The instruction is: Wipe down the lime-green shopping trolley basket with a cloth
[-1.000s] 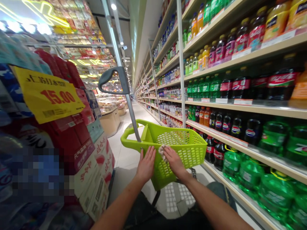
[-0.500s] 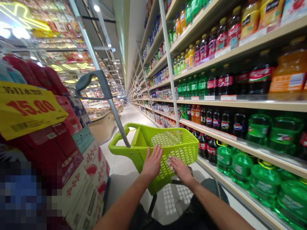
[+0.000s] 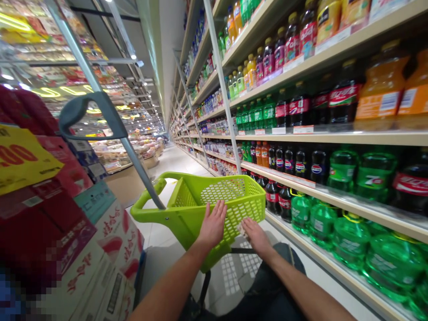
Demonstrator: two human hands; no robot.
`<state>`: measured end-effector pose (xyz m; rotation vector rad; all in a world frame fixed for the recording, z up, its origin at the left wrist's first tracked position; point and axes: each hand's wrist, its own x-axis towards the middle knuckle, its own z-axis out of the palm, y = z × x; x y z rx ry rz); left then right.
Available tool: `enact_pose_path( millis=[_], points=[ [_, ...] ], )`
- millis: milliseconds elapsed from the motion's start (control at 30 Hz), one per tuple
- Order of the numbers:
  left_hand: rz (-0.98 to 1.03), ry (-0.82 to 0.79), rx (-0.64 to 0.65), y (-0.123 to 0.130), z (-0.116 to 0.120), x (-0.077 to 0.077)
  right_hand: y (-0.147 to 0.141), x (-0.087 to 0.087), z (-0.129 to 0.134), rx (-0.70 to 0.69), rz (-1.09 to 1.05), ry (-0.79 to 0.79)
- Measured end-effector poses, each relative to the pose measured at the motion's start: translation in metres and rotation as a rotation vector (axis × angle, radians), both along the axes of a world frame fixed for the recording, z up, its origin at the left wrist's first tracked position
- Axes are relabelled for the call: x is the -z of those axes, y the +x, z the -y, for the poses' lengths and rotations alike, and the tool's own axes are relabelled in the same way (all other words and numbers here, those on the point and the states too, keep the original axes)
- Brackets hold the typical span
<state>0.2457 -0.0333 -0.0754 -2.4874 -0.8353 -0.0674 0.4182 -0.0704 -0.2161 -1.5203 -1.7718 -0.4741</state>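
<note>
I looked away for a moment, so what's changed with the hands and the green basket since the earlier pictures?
The right hand, with the pale cloth, moved right and lower along the near side of the green basket. The left hand also shifted right along that side. The basket sits further left in view. Nothing was let go: the right hand kept the cloth.

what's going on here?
Someone is crouched or seated at a green shopping cart in a supermarket drinks aisle. Their left hand lies flat, fingers spread little, against the cart's side. The right hand holds a crumpled pale cloth or tissue at the perforated part of that side. The cart's grey handle stands up on its pole, with neither hand on it. Shelved soft-drink bottles are on the right, stacked cartons on the left.
</note>
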Motion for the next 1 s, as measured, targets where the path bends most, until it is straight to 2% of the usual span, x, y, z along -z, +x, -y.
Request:
enact_pose_path(
  millis=[33, 133, 200, 267, 367, 400, 467, 567, 633, 767, 833, 900, 1000],
  points=[
    [0.004, -0.001, 0.007, 0.003, 0.0, 0.001, 0.003, -0.004, 0.002, 0.004, -0.012, 0.037],
    [0.018, -0.009, 0.015, 0.016, -0.001, 0.004, 0.012, -0.032, -0.005, 0.015, -0.045, 0.161],
    [0.014, -0.011, 0.021, 0.026, -0.001, 0.005, 0.015, -0.041, -0.014, 0.029, -0.056, 0.175],
    [0.0, -0.009, 0.027, 0.032, 0.0, 0.006, 0.017, -0.031, -0.017, 0.035, -0.058, 0.106],
    [-0.018, -0.011, 0.038, 0.035, 0.0, 0.009, 0.021, -0.004, -0.01, 0.036, -0.054, -0.024],
    [-0.021, -0.013, 0.039, 0.035, 0.0, 0.01, 0.024, 0.001, -0.007, 0.036, -0.05, -0.03],
    [-0.02, -0.024, 0.028, 0.037, -0.002, 0.012, 0.034, -0.003, -0.003, 0.049, -0.049, 0.03],
    [-0.01, -0.05, 0.008, 0.044, -0.002, 0.014, 0.055, -0.027, -0.009, 0.1, -0.063, 0.165],
    [-0.004, -0.07, 0.013, 0.052, 0.0, 0.014, 0.067, -0.032, -0.013, 0.152, -0.075, 0.167],
    [-0.012, -0.115, 0.039, 0.065, 0.005, 0.011, 0.082, -0.001, -0.006, 0.193, -0.054, -0.015],
    [-0.019, -0.123, 0.045, 0.071, 0.006, 0.011, 0.089, 0.008, 0.001, 0.201, -0.051, -0.027],
    [-0.018, -0.119, 0.054, 0.078, 0.006, 0.012, 0.099, -0.001, 0.003, 0.218, -0.078, 0.055],
    [-0.014, -0.134, 0.076, 0.089, 0.008, 0.014, 0.111, -0.026, -0.008, 0.258, -0.148, 0.165]
  ],
)
